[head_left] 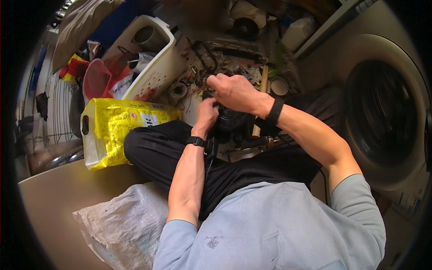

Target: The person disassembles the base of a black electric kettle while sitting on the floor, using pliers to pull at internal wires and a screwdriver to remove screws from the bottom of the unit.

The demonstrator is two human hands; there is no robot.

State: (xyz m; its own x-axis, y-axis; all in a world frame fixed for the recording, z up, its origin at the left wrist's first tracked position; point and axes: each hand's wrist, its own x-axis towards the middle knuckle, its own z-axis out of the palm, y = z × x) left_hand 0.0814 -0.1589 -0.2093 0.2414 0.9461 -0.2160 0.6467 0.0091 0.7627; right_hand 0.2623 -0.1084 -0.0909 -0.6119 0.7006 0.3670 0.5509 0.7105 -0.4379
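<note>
My left hand (pixel 207 113) is closed at the left side of a black rounded object (pixel 230 120) that sits between my legs; its exact kind is hard to tell. A dark narrow piece (pixel 207 95) sticks up just above that hand, and whether it belongs to the black object does not show. Higher and to the right, my right hand (pixel 235 92) is curled with its fingers pinched together over the object's upper side. Whatever is between those fingers is hidden by the hand. A black band is on each wrist.
Loose small parts and scraps (pixel 234 67) cover the floor ahead. A wooden stick (pixel 264 83) lies by a round tin (pixel 279 86). At left stand a yellow bag (pixel 110 130) and a white bin (pixel 157 58); a white sack (pixel 128 216) lies nearer. A front-loading washing machine (pixel 355 49) stands right.
</note>
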